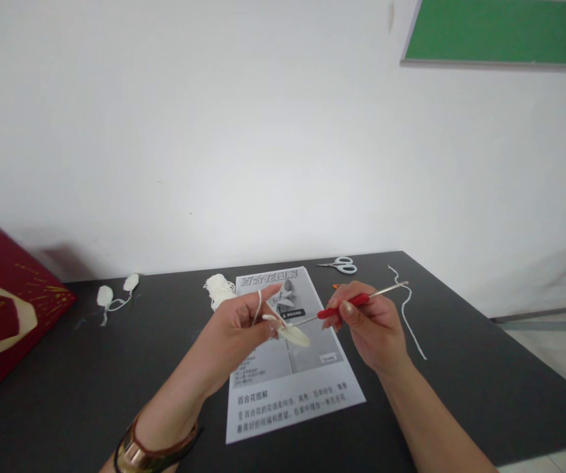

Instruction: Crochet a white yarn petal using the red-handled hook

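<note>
My left hand (248, 322) pinches a small cream crocheted petal (295, 336) between thumb and fingers, with a strand of yarn running over the index finger. In my right hand (369, 328) is a crochet hook (345, 306) with a red handle and metal ends. Its left tip reaches the edge of the petal; whether it passes through a loop is too small to tell. Both hands are above a printed pattern sheet (293, 417) with Chinese text and a picture. A skein of white yarn (218, 289) lies just behind my left hand.
Scissors (345, 265) with pale handles rest near the wall. A loose white yarn piece (408, 309) lies to the right. Two finished white petals (105, 295) joined by yarn lie left, near a red bag (2, 309). The black table (465, 381) ends at right.
</note>
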`<move>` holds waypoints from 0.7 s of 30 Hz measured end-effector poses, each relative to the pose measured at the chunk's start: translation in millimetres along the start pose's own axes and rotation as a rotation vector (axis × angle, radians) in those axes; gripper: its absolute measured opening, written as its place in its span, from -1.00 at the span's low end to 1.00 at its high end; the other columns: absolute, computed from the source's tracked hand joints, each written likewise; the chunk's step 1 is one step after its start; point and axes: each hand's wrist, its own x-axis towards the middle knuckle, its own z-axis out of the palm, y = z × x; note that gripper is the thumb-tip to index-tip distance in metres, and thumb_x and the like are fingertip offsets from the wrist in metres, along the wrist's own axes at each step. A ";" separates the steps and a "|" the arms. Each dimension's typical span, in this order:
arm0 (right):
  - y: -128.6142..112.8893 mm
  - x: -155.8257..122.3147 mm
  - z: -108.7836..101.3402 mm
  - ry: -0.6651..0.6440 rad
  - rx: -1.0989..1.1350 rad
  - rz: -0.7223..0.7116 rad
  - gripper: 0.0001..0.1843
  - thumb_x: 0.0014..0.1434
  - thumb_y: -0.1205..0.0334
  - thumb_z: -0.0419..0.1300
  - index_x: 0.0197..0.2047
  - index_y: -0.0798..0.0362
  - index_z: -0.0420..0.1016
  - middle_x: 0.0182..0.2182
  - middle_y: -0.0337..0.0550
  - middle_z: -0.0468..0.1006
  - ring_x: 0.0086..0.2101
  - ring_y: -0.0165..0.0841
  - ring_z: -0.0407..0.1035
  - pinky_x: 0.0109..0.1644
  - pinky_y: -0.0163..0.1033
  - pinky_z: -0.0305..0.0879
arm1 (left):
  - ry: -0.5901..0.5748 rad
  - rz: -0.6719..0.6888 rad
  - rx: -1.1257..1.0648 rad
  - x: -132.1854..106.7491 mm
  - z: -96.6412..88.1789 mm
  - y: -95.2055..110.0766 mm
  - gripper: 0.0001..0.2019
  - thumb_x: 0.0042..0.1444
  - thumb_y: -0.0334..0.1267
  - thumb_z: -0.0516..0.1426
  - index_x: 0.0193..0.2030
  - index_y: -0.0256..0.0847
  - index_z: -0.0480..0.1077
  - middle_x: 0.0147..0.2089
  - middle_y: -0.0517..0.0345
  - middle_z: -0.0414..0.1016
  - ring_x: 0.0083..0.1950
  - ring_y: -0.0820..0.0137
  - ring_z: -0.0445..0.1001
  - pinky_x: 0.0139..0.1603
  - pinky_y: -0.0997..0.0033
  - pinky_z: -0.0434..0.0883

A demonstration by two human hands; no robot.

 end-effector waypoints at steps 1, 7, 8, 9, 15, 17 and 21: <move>-0.6 -0.3 0.2 0.005 -0.020 -0.003 -0.85 0.11 0.18 0.25 -0.42 0.07 0.51 -0.53 -0.20 0.49 -0.55 -0.41 0.34 -0.50 -0.30 0.21 | 0.006 0.001 0.002 0.2 0.2 0.3 -0.97 -0.04 -0.35 0.20 -0.46 -0.21 0.49 -0.36 0.01 0.56 0.11 0.08 0.36 0.07 0.20 0.15; -2.4 -0.9 1.5 0.008 -0.116 -0.043 -0.85 0.11 0.17 0.24 -0.42 0.06 0.52 -0.54 -0.20 0.46 -0.56 -0.41 0.32 -0.50 -0.28 0.23 | 0.025 -0.009 0.000 1.1 0.3 -0.5 -0.96 -0.06 -0.39 0.20 -0.47 -0.22 0.49 -0.32 -0.05 0.58 0.22 0.05 0.25 0.08 0.20 0.15; -2.4 -1.1 1.5 0.008 -0.127 -0.047 -0.85 0.12 0.17 0.24 -0.42 0.05 0.52 -0.54 -0.20 0.46 -0.56 -0.41 0.32 -0.50 -0.29 0.23 | 0.030 -0.014 0.002 1.3 0.3 -0.8 -0.96 -0.06 -0.39 0.20 -0.47 -0.22 0.49 -0.30 -0.05 0.59 0.21 0.04 0.26 0.07 0.20 0.16; -2.4 -1.5 1.6 0.009 -0.135 -0.051 -0.86 0.12 0.18 0.23 -0.41 0.05 0.52 -0.54 -0.20 0.46 -0.56 -0.41 0.32 -0.50 -0.29 0.23 | 0.036 -0.016 0.004 1.5 0.4 -1.1 -0.96 -0.06 -0.39 0.20 -0.48 -0.22 0.49 -0.30 -0.05 0.58 0.20 0.04 0.27 0.06 0.20 0.17; -2.3 -4.3 0.7 -0.017 -0.185 -0.048 -0.86 0.15 0.17 0.21 -0.38 0.03 0.53 -0.53 -0.21 0.46 -0.53 -0.40 0.32 -0.49 -0.30 0.22 | 0.057 -0.031 -0.008 2.6 1.3 -1.8 -0.92 -0.07 -0.38 0.21 -0.53 -0.21 0.43 -0.35 -0.03 0.57 0.15 0.02 0.32 0.03 0.19 0.19; -2.3 -5.3 0.3 -0.031 -0.216 -0.055 -0.86 0.16 0.18 0.19 -0.37 0.02 0.52 -0.52 -0.21 0.46 -0.53 -0.40 0.32 -0.49 -0.29 0.21 | 0.063 -0.040 -0.002 2.7 1.1 -2.0 -0.93 -0.07 -0.38 0.21 -0.53 -0.20 0.43 -0.37 -0.02 0.56 0.11 0.03 0.36 0.01 0.19 0.19; -2.8 -8.1 1.2 -0.052 -0.322 -0.123 -0.88 0.18 0.23 0.16 -0.35 0.01 0.50 -0.49 -0.20 0.48 -0.48 -0.36 0.35 -0.44 -0.26 0.23 | 0.086 -0.042 0.000 3.3 1.2 -4.0 -0.95 -0.07 -0.38 0.21 -0.51 -0.22 0.45 -0.38 -0.01 0.55 -0.03 0.06 0.45 -0.06 0.20 0.23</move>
